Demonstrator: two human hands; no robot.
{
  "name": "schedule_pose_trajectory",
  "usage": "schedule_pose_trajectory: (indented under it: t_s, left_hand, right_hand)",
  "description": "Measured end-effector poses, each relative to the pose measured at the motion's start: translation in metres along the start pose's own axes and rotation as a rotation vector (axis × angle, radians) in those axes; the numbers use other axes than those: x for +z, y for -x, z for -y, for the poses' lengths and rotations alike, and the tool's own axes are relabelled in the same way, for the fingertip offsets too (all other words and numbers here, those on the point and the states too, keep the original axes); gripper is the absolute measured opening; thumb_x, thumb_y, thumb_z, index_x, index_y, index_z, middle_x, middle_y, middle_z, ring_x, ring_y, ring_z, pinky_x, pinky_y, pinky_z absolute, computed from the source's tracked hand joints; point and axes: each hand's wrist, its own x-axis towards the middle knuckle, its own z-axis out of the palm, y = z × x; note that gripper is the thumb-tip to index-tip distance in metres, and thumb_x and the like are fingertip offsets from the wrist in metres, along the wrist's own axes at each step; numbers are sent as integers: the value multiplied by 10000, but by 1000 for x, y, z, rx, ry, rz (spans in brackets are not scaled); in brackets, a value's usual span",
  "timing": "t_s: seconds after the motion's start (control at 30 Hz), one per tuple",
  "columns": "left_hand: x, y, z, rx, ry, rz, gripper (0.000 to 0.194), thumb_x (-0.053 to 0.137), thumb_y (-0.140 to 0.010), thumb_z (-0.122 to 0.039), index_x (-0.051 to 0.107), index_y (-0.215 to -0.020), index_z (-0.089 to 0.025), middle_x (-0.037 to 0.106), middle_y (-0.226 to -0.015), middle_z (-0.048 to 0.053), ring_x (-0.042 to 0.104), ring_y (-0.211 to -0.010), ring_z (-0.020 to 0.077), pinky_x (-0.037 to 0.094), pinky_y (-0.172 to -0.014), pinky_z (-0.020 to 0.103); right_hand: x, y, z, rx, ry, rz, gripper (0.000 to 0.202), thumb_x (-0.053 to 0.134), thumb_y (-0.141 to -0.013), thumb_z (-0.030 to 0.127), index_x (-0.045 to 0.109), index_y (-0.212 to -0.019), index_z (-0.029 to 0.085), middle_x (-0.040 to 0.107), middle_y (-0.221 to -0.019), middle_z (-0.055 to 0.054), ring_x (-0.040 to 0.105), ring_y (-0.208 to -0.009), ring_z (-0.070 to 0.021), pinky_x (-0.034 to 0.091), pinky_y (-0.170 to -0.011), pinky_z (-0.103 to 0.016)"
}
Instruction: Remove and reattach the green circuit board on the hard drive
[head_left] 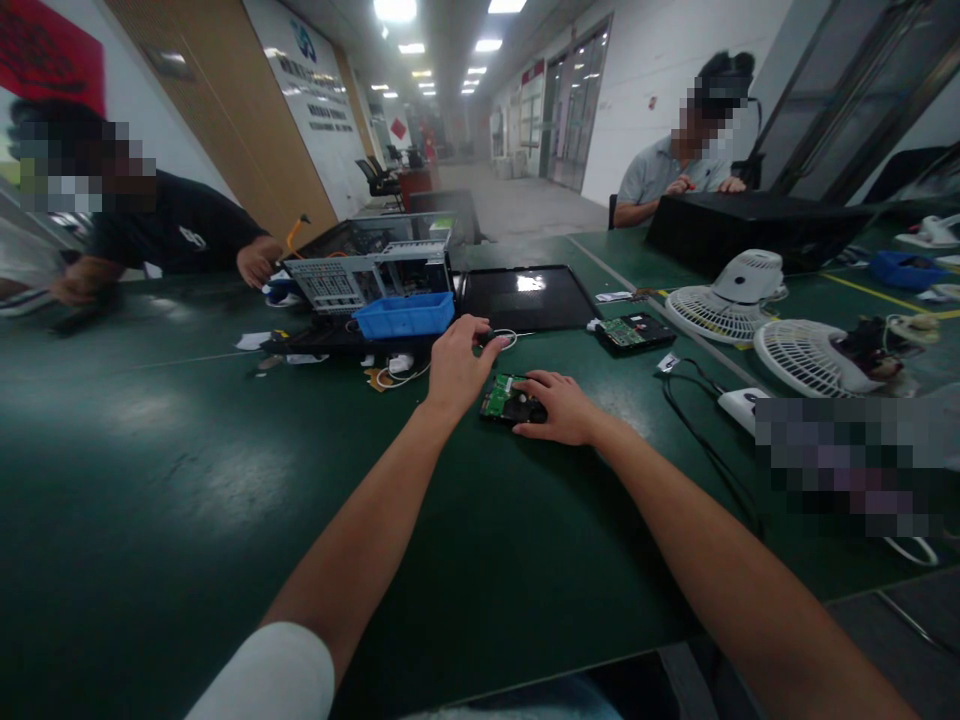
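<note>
A hard drive (496, 400) lies on the green table with its green circuit board facing up. My right hand (561, 408) grips its right side, fingers over the top and thumb at the near edge. Just beyond the drive, my left hand (459, 365) has thumb and fingers closed around the dark handle of what looks like a screwdriver (486, 338); its shaft is hard to make out. A white cable (511, 340) loops beside those fingertips. Farther right is a second hard drive (634, 332), also board side up.
An opened computer case (337, 285) stands beyond my left hand, a blue bin (405, 315) before it. Behind lies a black panel (529, 297). White fan parts (720, 300) and a power strip (739, 405) are at right. Two people work across the table, one by a black case (750, 230).
</note>
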Motion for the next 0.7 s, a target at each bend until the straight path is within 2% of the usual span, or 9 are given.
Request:
schedule_pose_trajectory:
  t_s: [0.13, 0.33, 0.53, 0.7]
  left_hand:
    - [-1, 0, -2, -21, 34, -4, 165, 729, -885, -269, 584, -937, -209, 708, -1098, 76, 688, -1039, 218, 604, -858, 361]
    - [-3, 0, -2, 14, 16, 8, 91, 667, -912, -212, 644, -1001, -211, 679, -1084, 69, 652, -1036, 210, 597, -853, 339]
    - [-7, -1, -6, 48, -64, 23, 181, 606, -925, -156, 706, -1060, -223, 658, -1077, 78, 637, -1028, 227, 557, -922, 385]
    - [-7, -2, -5, 88, -51, 59, 263, 538, -928, -85, 706, -1074, -225, 707, -1106, 67, 663, -1058, 221, 536, -985, 393]
  right_hand:
    - [0, 0, 0, -1, -1, -1, 786, 679, -826, 687, 543, -1471, 260, 485, -1524, -163, 465, -1360, -403, 342, -1114, -574]
    - [1, 0, -1, -4, -1, -12, 787, 691, -817, 690, 550, -1459, 256, 498, -1506, -166, 475, -1349, -395, 355, -1105, -558]
    - [1, 0, -1, -6, 1, -13, 779, 686, -823, 687, 549, -1457, 256, 495, -1508, -165, 475, -1350, -394, 358, -1102, -557]
    - [0, 1, 0, -12, 4, -18, 772, 683, -826, 686, 551, -1455, 259, 501, -1504, -164, 481, -1345, -395, 368, -1095, -553]
